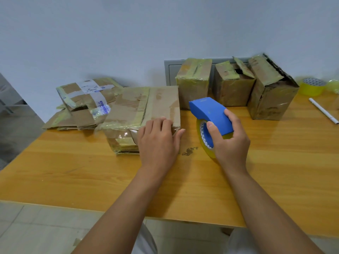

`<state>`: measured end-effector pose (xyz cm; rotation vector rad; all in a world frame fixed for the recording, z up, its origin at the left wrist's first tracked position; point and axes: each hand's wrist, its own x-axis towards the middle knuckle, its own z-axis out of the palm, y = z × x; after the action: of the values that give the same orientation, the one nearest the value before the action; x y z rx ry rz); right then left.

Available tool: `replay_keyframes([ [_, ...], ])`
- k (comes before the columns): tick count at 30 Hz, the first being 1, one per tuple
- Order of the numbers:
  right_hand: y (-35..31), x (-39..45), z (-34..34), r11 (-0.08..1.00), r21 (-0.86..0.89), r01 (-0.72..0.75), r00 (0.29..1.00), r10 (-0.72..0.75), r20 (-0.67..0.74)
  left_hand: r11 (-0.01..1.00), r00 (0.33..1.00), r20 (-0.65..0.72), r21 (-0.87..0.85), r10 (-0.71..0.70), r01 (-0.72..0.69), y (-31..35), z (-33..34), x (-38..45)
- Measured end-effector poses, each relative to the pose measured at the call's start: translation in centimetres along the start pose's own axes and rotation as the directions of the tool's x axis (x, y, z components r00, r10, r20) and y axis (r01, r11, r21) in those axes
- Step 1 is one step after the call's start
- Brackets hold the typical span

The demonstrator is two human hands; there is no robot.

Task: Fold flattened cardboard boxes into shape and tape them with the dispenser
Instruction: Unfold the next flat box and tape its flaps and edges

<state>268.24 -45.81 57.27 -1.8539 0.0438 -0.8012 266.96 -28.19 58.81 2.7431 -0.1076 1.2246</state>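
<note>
Item: cardboard box [146,107], folded up, near-left of centre on the wooden bench [73,171]. Old yellowish tape across top and front; top flaps closed, centre seam visible.

Left hand [158,142]: draped over the near right top edge of the box, fingers [161,123] relaxed and laid flat on the top panel, thumb out past the corner. Pressing, not gripping.

Right hand [229,142]: curled round the blue tape dispenser [211,114], thumb on its side; roll of yellowish clear tape inside. Held just beside the box's right edge, apart from it, roll close to or on the bench, cannot tell which. Free end of tape not discernible.

Also present: stack of flattened boxes [80,103] behind and left; three taped boxes [233,85] along the wall; spare tape roll [311,87] and white pen [323,110] far right.

Risks, judged:
- Flaps springing open if left-hand pressure eases before tape lands; cause, worn creases and old tape residue.
- Poor adhesion over glossy layers of earlier tape; likely lifting at corners.
- Box sliding left under the dispenser's pull, held from one corner only.
- Strip running off the seam, since the start point lies under the left hand.
- Left fingers close to the dispenser's cutting edge on the first pass.
</note>
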Motion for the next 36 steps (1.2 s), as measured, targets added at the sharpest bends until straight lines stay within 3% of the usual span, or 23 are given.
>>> replay_keyframes([
  [8,0.2,-0.1,-0.2,1.000,0.012,0.007,1.000,-0.007,0.017,0.998,0.998,0.008,-0.002,0.066,-0.066,-0.7,-0.4,0.3],
  [13,0.2,-0.2,-0.4,0.999,0.028,0.018,1.000,-0.019,0.014,0.996,0.980,0.184,-0.069,0.075,-0.064,-1.4,-1.9,0.3],
  [16,0.2,-0.2,-0.2,0.999,0.030,0.019,1.000,-0.019,0.017,0.971,0.968,0.234,-0.238,0.086,-0.029,-2.5,-3.3,1.7],
  [23,0.4,-0.2,-0.4,0.999,0.028,0.032,0.999,-0.032,0.022,0.948,0.979,0.161,-0.311,0.127,-0.072,-3.7,-1.4,2.7],
  [36,0.4,-0.2,-0.3,0.999,0.027,0.037,0.999,-0.038,0.020,0.966,0.986,0.005,-0.202,0.166,-0.162,-3.7,0.1,1.7],
])
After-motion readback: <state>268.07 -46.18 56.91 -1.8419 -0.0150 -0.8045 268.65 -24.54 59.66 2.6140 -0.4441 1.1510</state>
